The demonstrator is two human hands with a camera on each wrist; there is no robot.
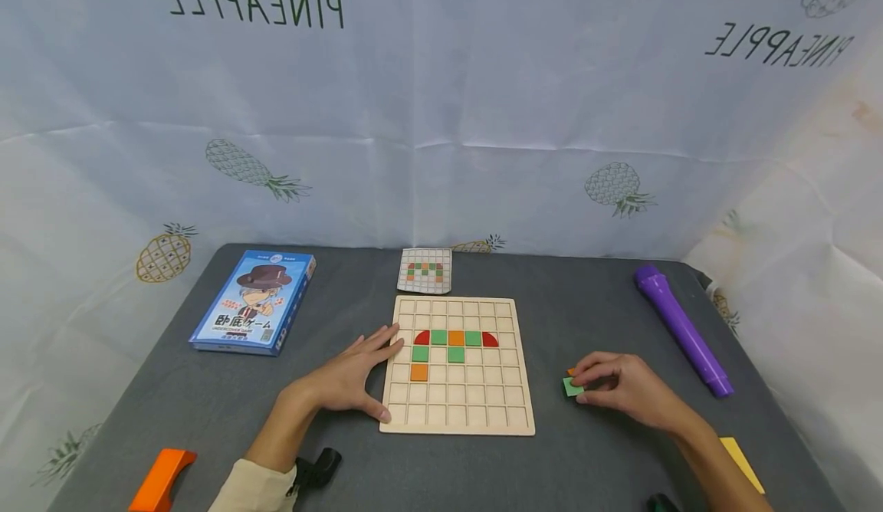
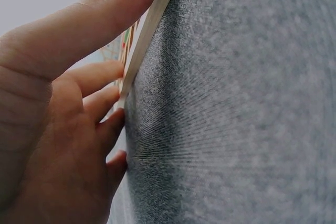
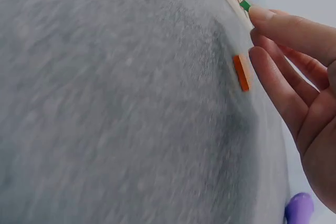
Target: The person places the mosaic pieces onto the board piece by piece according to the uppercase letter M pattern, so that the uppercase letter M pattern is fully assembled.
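Observation:
A wooden grid board (image 1: 455,405) lies on the dark table with red quarter-round, green and orange square tiles in its upper cells. My left hand (image 1: 348,374) rests along the board's left edge, fingers spread and fairly straight; in the left wrist view the thumb (image 2: 105,19) touches the board's side. To the right of the board, my right hand (image 1: 624,389) pinches a green square tile (image 1: 572,388) between its fingertips. Below that hand an orange tile (image 3: 241,73) lies on the table, mostly covered by the fingers in the head view.
Behind the board lies a pattern card (image 1: 424,270). A blue game box (image 1: 255,301) is at the back left, a purple stick-shaped object (image 1: 683,332) at the right. Near the front are an orange block (image 1: 162,481) and a yellow piece (image 1: 741,462). A pineapple-print cloth (image 1: 441,98) hangs behind.

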